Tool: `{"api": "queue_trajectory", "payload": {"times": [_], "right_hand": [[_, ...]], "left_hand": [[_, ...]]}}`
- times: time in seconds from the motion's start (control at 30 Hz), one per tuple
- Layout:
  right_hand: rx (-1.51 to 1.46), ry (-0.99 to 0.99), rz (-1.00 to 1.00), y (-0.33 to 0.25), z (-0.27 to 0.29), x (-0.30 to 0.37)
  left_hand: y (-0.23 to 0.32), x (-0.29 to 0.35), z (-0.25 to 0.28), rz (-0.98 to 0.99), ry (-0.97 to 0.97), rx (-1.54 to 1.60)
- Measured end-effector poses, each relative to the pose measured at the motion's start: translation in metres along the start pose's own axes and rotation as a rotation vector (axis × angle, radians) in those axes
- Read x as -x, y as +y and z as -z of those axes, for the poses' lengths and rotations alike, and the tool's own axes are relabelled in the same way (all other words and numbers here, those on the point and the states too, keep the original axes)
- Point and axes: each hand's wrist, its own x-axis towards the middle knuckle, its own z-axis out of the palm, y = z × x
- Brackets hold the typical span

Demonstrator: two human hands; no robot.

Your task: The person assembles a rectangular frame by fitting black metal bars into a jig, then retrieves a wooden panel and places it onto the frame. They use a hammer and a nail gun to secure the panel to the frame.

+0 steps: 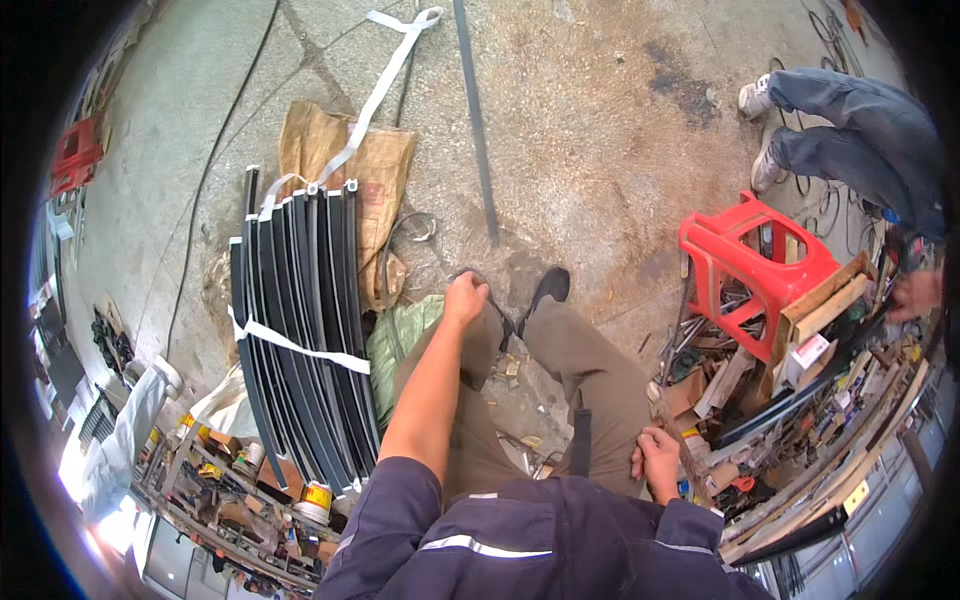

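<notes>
My left hand (466,298) is held out above my left knee, fingers curled into a fist, with nothing seen in it. By my right thigh my right hand (655,460) hangs with loosely curled fingers, nothing showing in them. To the left of my legs lies a bundle of long black strips (300,285) with pale ends, bound by a white strap (300,348). A brown woven sack (385,165) lies under its far end, and a pale green sack (400,345) sits between the bundle and my left leg.
A red plastic stool (755,260) stands on the right beside a cluttered workbench (790,440). Another person's legs (850,135) are at the far right. A narrow dark strip (475,120) lies on the floor ahead. Cluttered shelving with a white bucket (315,502) stands at lower left.
</notes>
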Motion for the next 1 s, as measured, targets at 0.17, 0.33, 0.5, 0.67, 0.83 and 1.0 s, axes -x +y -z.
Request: {"api": "queue_trajectory", "payload": {"times": [0.17,0.33,0.5,0.67,0.83,1.0], "right_hand": [[-0.119,0.063,-0.003,-0.009,-0.006,-0.048],[-0.251,0.130,0.024,-0.004,-0.013,-0.103],[-0.225,0.082,0.070,0.014,-0.003,-0.157],[-0.333,0.123,0.138,0.013,-0.014,-0.179],[-0.254,0.027,0.192,0.040,0.016,-0.176],[-0.267,-0.020,-0.055,0.001,0.014,-0.117]], "left_hand": [[-0.019,-0.089,-0.064,0.069,0.071,0.000],[0.002,-0.166,-0.097,0.154,0.237,-0.024],[0.018,-0.217,-0.119,0.266,0.440,-0.118],[0.014,-0.234,-0.127,0.262,0.450,-0.135],[0.008,-0.232,-0.097,0.189,0.213,-0.105],[0.094,-0.170,-0.036,-0.017,-0.346,0.304]]}}
